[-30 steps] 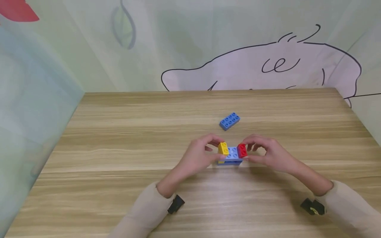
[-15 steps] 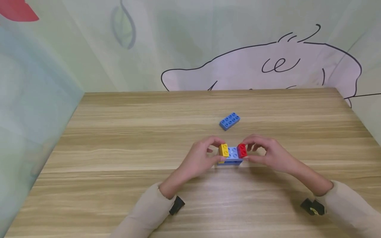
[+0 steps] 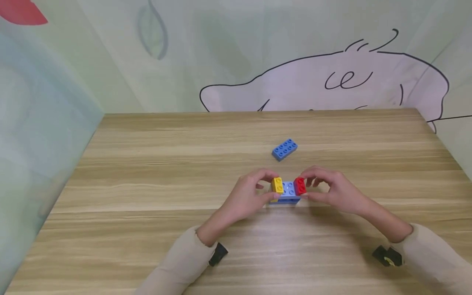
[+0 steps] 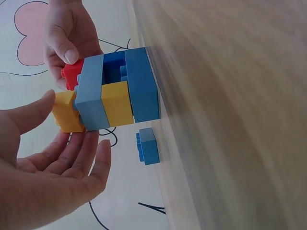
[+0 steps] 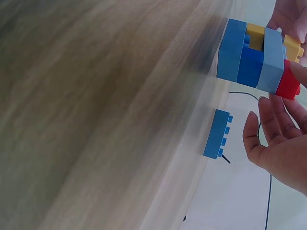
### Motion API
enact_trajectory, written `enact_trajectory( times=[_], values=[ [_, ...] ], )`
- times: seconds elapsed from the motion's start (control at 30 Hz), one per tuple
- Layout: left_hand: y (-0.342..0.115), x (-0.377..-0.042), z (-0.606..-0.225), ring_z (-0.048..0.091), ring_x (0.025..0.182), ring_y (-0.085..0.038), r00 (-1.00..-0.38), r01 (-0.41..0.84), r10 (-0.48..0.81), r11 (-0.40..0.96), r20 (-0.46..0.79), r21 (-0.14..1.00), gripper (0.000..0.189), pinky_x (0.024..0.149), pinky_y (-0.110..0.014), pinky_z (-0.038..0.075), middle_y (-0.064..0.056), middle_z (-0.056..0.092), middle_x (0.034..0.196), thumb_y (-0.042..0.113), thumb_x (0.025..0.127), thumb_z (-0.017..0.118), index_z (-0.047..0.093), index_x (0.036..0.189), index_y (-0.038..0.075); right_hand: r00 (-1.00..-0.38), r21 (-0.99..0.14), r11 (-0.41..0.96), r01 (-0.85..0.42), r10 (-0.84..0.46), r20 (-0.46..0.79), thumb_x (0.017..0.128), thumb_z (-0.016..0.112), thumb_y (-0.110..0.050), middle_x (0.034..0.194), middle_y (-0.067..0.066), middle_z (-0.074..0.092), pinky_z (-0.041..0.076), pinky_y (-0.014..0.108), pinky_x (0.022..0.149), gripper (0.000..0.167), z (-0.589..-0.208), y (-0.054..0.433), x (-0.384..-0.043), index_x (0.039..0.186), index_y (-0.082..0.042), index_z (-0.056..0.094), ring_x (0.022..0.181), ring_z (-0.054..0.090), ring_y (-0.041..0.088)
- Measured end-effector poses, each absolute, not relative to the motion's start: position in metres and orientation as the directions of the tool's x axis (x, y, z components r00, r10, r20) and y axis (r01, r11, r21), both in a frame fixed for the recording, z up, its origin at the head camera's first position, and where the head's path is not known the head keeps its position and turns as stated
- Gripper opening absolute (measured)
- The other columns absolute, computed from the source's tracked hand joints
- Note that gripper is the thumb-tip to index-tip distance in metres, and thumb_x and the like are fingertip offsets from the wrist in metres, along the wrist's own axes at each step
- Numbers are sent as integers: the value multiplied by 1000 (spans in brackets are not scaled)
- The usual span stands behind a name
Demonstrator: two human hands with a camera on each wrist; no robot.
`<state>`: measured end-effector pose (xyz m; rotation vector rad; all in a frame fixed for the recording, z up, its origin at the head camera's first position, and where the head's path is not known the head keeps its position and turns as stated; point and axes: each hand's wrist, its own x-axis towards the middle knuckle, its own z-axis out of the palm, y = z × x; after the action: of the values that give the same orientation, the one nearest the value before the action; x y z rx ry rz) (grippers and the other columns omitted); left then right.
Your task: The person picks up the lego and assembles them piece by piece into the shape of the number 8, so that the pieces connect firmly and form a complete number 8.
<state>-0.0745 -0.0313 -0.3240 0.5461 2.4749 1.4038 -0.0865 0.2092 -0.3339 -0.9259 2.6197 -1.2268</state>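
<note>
A small stack of toy building bricks stands on the table, topped by a light blue brick [image 3: 288,189]. My left hand [image 3: 245,194] pinches a yellow brick [image 3: 277,185] between thumb and fingers at the left end of that top. At the right end, my right hand [image 3: 337,192] pinches a red brick [image 3: 300,186]. Below the light blue layer, the left wrist view shows another yellow brick [image 4: 117,104] over a blue base brick [image 4: 142,84]. A dark blue brick [image 5: 250,66] fills the other end of this middle layer, with a gap between the two.
A loose blue brick [image 3: 284,149] lies studs up behind the stack. The wood-grain table [image 3: 166,164] meets a printed backdrop [image 3: 236,53] at its far edge. A dark band or device [image 3: 218,254] sits by each sleeve cuff.
My left hand and its yellow brick have shifted slightly right, and the brick now stands straighter over the end of the stack. The right hand with the red brick stays put.
</note>
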Motion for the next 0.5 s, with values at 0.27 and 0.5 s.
enact_trajectory(
  times=[0.27, 0.5],
  values=[
    [-31, -74, -324, 53, 104, -17, -900, 195, 436, 461, -30, 866, 37, 85, -30, 46, -2, 60, 113, 16, 83, 68, 57, 118, 7, -802, -723, 478, -499, -571, 175, 76, 73, -4, 101, 1, 61, 50, 31, 73, 35, -335, 210, -87, 108, -6, 61, 84, 55, 15],
    [-31, -75, -323, 53, 104, -16, -899, 184, 437, 460, -41, 869, 35, 85, -29, 46, -1, 60, 111, 15, 83, 68, 57, 116, 8, -806, -722, 485, -494, -567, 171, 75, 73, -4, 102, 2, 61, 50, 31, 72, 35, -334, 210, -86, 108, -5, 61, 84, 56, 15]
  ],
)
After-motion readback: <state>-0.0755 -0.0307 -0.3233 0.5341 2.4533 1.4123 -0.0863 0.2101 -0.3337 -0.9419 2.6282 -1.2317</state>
